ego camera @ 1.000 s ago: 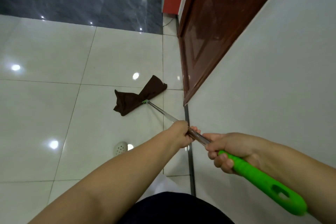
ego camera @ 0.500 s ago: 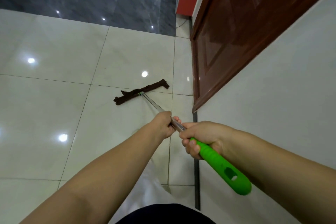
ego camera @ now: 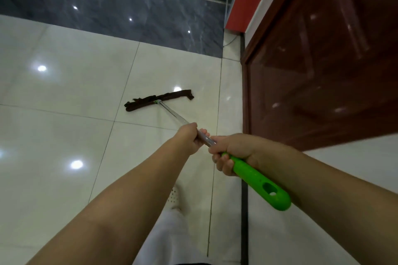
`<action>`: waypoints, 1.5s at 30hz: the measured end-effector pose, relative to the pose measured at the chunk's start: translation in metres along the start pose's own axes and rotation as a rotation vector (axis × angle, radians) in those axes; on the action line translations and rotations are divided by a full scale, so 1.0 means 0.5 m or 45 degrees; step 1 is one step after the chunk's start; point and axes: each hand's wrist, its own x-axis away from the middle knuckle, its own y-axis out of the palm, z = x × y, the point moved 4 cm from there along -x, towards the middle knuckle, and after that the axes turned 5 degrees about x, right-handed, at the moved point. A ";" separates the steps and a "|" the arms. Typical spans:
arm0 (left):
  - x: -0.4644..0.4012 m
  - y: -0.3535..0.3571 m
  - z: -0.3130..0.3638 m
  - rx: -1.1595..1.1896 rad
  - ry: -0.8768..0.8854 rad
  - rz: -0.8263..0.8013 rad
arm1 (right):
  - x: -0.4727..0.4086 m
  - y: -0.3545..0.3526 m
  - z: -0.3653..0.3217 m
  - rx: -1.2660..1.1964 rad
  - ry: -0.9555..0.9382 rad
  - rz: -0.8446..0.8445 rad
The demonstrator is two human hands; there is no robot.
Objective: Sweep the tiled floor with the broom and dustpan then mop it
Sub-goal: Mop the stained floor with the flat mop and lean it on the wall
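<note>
Since half a second ago, mop head [ego camera: 159, 100] pushed a little further out along the white tile, lying as a thin flat strip; a second ago it lay bunched and splayed wide. My hands have kept the same order on the pole throughout.

Item 1: mop. Brown cloth head flat on the tiled floor [ego camera: 64, 127], lying crosswise, its right end near the door but apart from it. Metal shaft [ego camera: 172, 114] runs from the head's middle back toward me. Green handle [ego camera: 258, 180] at the near end, with an oval hanging hole close to its tip.

Item 2: my left hand [ego camera: 190, 137]. Clenched around the metal shaft, forward of the other hand, forearm stretched out from the lower left.

Item 3: my right hand [ego camera: 231, 153]. Clenched where shaft meets green handle, just behind the left hand, almost touching it; fingers [ego camera: 221, 163] curled under the grip.

Item 4: floor. Glossy white tiles with thin grout lines and bright ceiling-light reflections; a band of dark grey marbled tile [ego camera: 107, 6] beyond them.

Item 5: surroundings. Dark red-brown door [ego camera: 312, 71] to the right, white wall [ego camera: 355, 168] nearer me, red panel [ego camera: 243, 2] further off.

Item 6: my own person. White perforated shoe [ego camera: 175, 197] and pale trouser leg [ego camera: 170, 234] visible below my arms.
</note>
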 end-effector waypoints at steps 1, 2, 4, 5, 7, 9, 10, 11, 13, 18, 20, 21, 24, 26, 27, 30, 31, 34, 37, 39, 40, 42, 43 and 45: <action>-0.011 -0.001 0.031 -0.013 0.000 0.016 | -0.014 0.006 -0.030 0.012 0.001 -0.007; -0.022 -0.004 0.060 -0.022 -0.001 0.035 | -0.027 0.013 -0.057 0.028 0.001 -0.014; -0.040 -0.007 0.108 -0.021 -0.004 0.061 | -0.050 0.024 -0.105 0.073 -0.003 -0.014; -0.043 -0.006 0.123 -0.015 0.001 0.069 | -0.056 0.026 -0.122 0.101 -0.008 -0.006; -0.047 0.006 0.145 -0.003 0.017 0.065 | -0.056 0.021 -0.152 0.164 -0.010 0.009; -0.046 0.032 0.157 0.023 0.000 0.036 | -0.042 -0.004 -0.179 0.219 0.016 0.014; -0.043 0.049 0.158 0.047 -0.022 0.017 | -0.031 -0.023 -0.191 0.243 0.036 0.016; -0.038 0.068 0.158 0.072 -0.049 -0.003 | -0.017 -0.043 -0.204 0.263 0.056 0.012; -0.030 0.100 0.153 0.118 -0.107 -0.028 | 0.009 -0.077 -0.226 0.305 0.085 -0.005; -0.026 0.144 0.167 0.230 -0.156 -0.019 | 0.027 -0.108 -0.275 0.445 0.087 -0.009; -0.038 0.156 0.192 0.278 -0.135 -0.007 | 0.016 -0.114 -0.309 0.483 0.083 -0.020; -0.046 0.163 0.206 0.299 -0.122 0.001 | 0.009 -0.119 -0.330 0.507 0.079 -0.030; -0.075 0.193 0.254 0.354 -0.081 0.031 | -0.021 -0.140 -0.403 0.594 0.063 -0.063; -0.097 0.218 0.288 0.410 -0.024 0.067 | -0.043 -0.156 -0.453 0.675 0.048 -0.077; -0.109 0.231 0.304 0.442 0.008 0.084 | -0.053 -0.165 -0.477 0.712 0.042 -0.082; -0.149 0.271 0.350 0.504 0.075 0.091 | -0.080 -0.194 -0.547 0.798 0.039 -0.114; -0.163 0.283 0.364 0.521 0.089 0.101 | -0.088 -0.204 -0.569 0.825 0.039 -0.122; -0.195 0.315 0.403 0.560 0.133 0.138 | -0.112 -0.228 -0.630 0.886 0.042 -0.155; -0.228 0.335 0.434 0.595 0.168 0.173 | -0.139 -0.247 -0.677 0.952 0.055 -0.192; -0.246 0.340 0.451 0.644 0.182 0.187 | -0.158 -0.252 -0.700 1.001 0.049 -0.206; -0.251 0.341 0.459 0.666 0.189 0.200 | -0.166 -0.250 -0.709 1.008 0.042 -0.215; -0.259 0.340 0.474 0.701 0.207 0.224 | -0.180 -0.243 -0.724 1.015 0.036 -0.240; -0.263 0.339 0.482 0.723 0.213 0.231 | -0.187 -0.240 -0.732 1.028 0.033 -0.251; -0.271 0.337 0.502 0.781 0.223 0.250 | -0.201 -0.233 -0.752 1.066 0.023 -0.258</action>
